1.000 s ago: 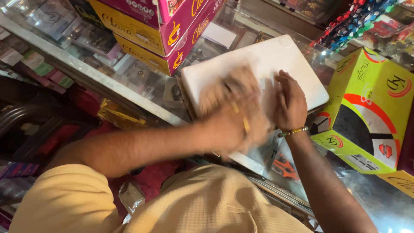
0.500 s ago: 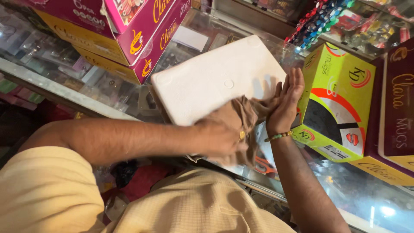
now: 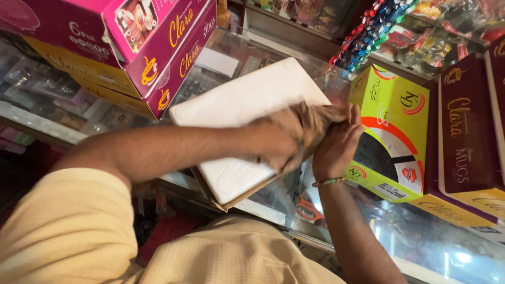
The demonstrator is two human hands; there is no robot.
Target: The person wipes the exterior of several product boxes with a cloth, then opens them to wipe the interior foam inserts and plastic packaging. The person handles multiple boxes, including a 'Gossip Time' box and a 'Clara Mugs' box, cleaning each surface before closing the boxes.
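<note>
Lay on the glass counter (image 3: pixel 421 247), in the middle: a flat box (image 3: pixel 247 105), its near end past the counter edge. Rested on the box's right part: both hands, left hand (image 3: pixel 279 139) beside right hand (image 3: pixel 336 144), a cloth (image 3: pixel 315 118) between them. Stood left of the box: stacked cartons (image 3: pixel 121 47). Stood right of it, just beside the right hand: a carton (image 3: pixel 392 131), then a mug box (image 3: pixel 468 131) further right. Hung behind: packets (image 3: pixel 379 26).

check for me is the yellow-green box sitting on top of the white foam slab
No, the yellow-green box stands on the glass counter beside the white foam slab.
</note>
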